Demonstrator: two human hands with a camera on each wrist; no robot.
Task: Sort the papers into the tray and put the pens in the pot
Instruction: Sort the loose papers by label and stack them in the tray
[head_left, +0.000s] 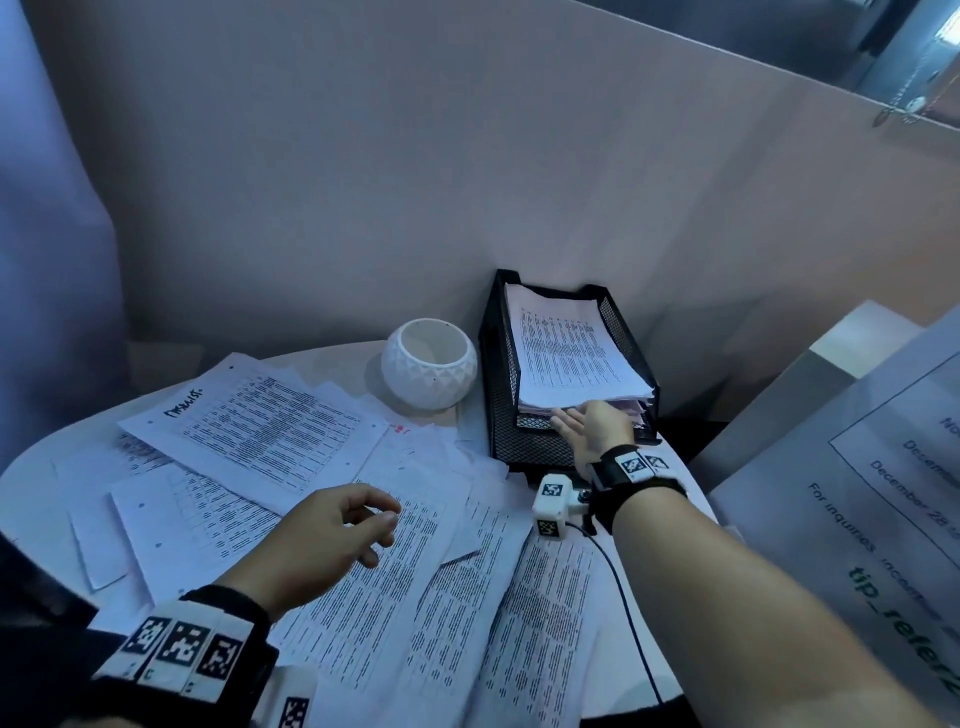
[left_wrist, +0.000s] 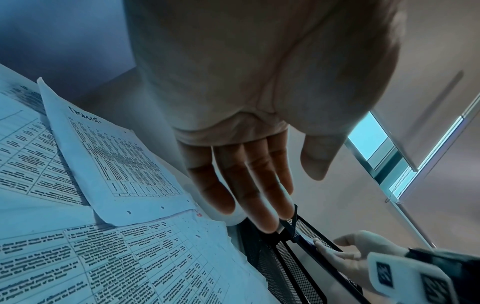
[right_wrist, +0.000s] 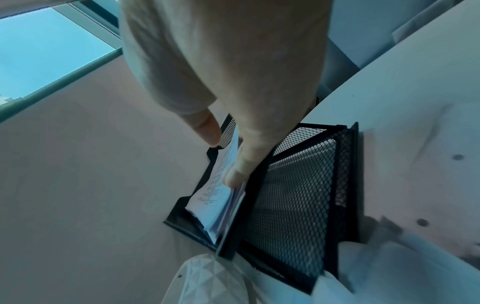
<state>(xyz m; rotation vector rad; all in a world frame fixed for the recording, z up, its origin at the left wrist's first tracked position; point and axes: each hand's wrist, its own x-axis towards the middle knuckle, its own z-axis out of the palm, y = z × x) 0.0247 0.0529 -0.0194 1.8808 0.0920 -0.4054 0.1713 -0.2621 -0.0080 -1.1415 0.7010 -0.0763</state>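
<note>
A black mesh tray (head_left: 491, 364) (right_wrist: 298, 185) stands at the back of the table with a stack of printed papers (head_left: 571, 353) (right_wrist: 215, 205) in its top tier. My right hand (head_left: 592, 428) (right_wrist: 233, 102) reaches the tray's front; its straight fingers (right_wrist: 233, 176) press on the stack's front edge and the thumb stands apart. Left of the tray sits a white faceted pot (head_left: 428, 364) (right_wrist: 207, 283). Many loose printed papers (head_left: 363, 571) (left_wrist: 116, 164) cover the table. My left hand (head_left: 332, 530) (left_wrist: 246, 174) hovers over them, fingers relaxed, holding nothing. No pen shows.
A beige partition (head_left: 467, 182) closes off the back. A large printed sheet (head_left: 857, 493) rises at the right, close to my right forearm. A black cable (head_left: 628, 613) runs from the right wrist across the papers to the table's front edge.
</note>
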